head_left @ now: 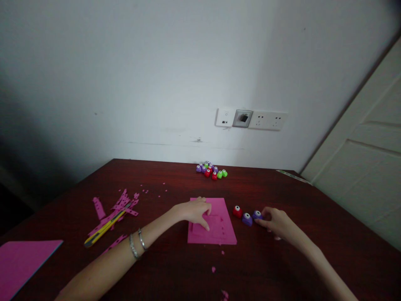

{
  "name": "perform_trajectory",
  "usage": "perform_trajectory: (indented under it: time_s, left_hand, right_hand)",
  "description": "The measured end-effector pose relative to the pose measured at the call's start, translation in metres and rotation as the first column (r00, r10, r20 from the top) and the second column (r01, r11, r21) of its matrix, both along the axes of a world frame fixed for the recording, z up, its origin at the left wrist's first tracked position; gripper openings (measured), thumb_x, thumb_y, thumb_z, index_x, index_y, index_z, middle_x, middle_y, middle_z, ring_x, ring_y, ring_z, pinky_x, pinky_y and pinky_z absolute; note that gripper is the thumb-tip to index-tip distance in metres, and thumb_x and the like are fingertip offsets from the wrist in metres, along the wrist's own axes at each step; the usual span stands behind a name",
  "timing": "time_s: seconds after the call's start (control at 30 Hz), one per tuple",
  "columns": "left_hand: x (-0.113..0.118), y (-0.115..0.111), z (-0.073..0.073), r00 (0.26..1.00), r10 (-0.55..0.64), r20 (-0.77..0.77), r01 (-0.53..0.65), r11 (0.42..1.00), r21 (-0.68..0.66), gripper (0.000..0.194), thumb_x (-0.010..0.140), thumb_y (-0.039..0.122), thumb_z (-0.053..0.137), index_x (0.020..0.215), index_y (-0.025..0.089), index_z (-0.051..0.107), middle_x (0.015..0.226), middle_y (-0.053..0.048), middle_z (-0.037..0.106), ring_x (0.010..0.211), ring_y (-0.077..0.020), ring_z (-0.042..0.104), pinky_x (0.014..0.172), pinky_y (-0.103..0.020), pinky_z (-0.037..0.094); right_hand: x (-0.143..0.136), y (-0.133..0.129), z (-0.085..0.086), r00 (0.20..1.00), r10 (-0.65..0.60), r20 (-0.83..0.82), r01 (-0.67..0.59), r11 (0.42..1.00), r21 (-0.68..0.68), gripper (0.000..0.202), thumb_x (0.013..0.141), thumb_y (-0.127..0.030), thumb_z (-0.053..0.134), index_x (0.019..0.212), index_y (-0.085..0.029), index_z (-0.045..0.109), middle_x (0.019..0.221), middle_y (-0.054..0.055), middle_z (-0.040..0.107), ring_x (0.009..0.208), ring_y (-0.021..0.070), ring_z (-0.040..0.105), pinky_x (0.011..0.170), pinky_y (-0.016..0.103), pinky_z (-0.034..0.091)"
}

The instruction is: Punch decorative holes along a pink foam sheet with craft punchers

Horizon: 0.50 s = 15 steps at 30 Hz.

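Pink sheets [218,228] run lengthwise forward under the spread left hand [196,211]; the right hand [277,221] pinches a purple punch [257,215].

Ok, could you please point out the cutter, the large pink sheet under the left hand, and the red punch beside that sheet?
Cutter [108,225]: head view, middle of the handle.
Pink sheet [217,207]: head view, bare part of its top.
Red punch [237,213]: head view, front of its red body.

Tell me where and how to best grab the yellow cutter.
Probably pinch the yellow cutter across its slim body by the near end, from above on the near side: it lies diagonally, with that end sticking out while pink scraps crowd the far end.
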<state>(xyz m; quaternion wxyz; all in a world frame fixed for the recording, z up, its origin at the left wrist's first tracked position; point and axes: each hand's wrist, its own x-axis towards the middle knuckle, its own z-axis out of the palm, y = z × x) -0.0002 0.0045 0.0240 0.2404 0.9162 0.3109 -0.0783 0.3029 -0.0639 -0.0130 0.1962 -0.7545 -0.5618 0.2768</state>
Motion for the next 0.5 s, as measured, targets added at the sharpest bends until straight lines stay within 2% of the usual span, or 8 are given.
perform_trajectory:
  time_s: [0.13, 0.3, 0.5]
  left_hand:
    - [-0.001, -0.001, 0.001, 1.0, 0.015, 0.001, -0.015, 1.0, -0.01, 0.052, 0.065, 0.06, 0.062, 0.095, 0.018, 0.052, 0.102, -0.008, 0.048, 0.105, -0.0261, 0.042, 0.088, -0.038, 0.036]
    - [-0.001, -0.002, 0.001, 1.0, 0.024, -0.011, -0.024, 0.999, -0.022, 0.054, 0.066, 0.061, 0.06, 0.097, 0.018, 0.052, 0.11, -0.01, 0.046, 0.112, -0.0293, 0.039, 0.091, -0.041, 0.034]
    - [-0.001, 0.0, -0.004, 0.999, 0.034, -0.002, -0.034, 0.999, -0.021, 0.055, 0.065, 0.061, 0.061, 0.097, 0.017, 0.052, 0.113, -0.011, 0.045, 0.115, -0.0314, 0.037, 0.089, -0.042, 0.036]
  right_hand:
    - [0.0, -0.001, 0.001, 1.0, -0.001, 0.013, 0.001, 1.0, -0.008, 0.022, 0.066, -0.035, 0.066, 0.073, -0.019, 0.052, 0.051, 0.0, 0.055, 0.046, 0.0154, 0.056, 0.03, 0.022, 0.045]
    - [0.001, -0.005, 0.012, 0.999, 0.045, 0.018, -0.044, 0.998, -0.052, 0.027, 0.069, -0.04, 0.063, 0.079, -0.018, 0.052, 0.062, 0.003, 0.058, 0.051, 0.0171, 0.059, 0.031, 0.023, 0.046]
    - [-0.007, -0.014, 0.028, 0.988, 0.155, 0.01, -0.155, 0.987, -0.036, 0.028, 0.078, -0.045, 0.052, 0.069, -0.018, 0.051, 0.05, 0.0, 0.053, 0.043, 0.0125, 0.053, 0.03, 0.018, 0.038]
